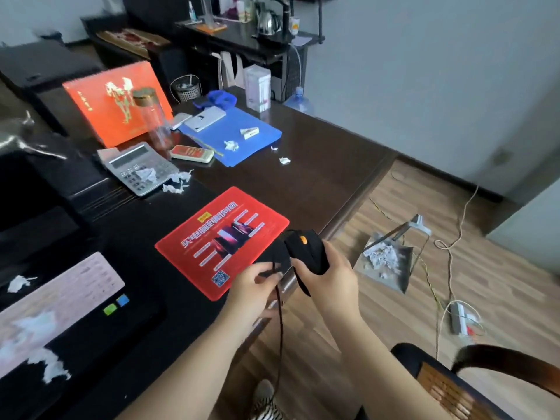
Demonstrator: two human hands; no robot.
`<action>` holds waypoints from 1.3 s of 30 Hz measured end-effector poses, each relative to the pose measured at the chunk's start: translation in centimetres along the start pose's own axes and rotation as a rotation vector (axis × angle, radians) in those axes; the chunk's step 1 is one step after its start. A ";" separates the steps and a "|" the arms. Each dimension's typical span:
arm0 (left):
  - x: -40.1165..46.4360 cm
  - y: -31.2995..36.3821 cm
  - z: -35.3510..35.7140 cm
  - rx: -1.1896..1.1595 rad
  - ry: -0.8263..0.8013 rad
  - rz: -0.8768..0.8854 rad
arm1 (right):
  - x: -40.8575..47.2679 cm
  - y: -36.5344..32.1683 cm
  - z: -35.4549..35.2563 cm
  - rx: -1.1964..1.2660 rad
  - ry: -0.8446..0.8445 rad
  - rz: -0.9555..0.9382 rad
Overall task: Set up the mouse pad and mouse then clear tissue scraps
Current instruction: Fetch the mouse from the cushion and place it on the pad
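Two hands at desk edge, right hand (328,278) gripping mouse (307,251) (black), left hand (253,286) pinching cable (280,322)

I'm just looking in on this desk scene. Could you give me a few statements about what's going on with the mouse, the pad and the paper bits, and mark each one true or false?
1. The red mouse pad lies flat on the desk. True.
2. The black mouse sits on the pad. False: the right hand holds it beside the pad, off the desk edge.
3. The left hand pinches the mouse cable. True.
4. All tissue scraps are cleared. False: scraps lie on the calculator, on the blue folder and on the laptop.
5. A dustpan on the floor holds scraps. True.
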State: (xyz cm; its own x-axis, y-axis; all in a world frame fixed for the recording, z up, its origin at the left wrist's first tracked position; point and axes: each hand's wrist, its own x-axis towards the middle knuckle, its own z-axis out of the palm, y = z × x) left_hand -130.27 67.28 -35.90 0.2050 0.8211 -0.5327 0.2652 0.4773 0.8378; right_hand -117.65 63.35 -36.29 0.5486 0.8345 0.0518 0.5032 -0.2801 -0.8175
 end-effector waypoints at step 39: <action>16.8 0.6 -6.1 0.037 0.875 -0.354 | 20.0 1.1 16.9 -0.555 -0.914 -1.000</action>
State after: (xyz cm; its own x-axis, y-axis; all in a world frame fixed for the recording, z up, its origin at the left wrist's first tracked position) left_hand -132.39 83.29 -43.63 -0.6693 0.5808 -0.4634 0.2095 0.7459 0.6323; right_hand -117.46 87.74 -45.85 -0.6753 0.7316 -0.0940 0.7147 0.6176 -0.3283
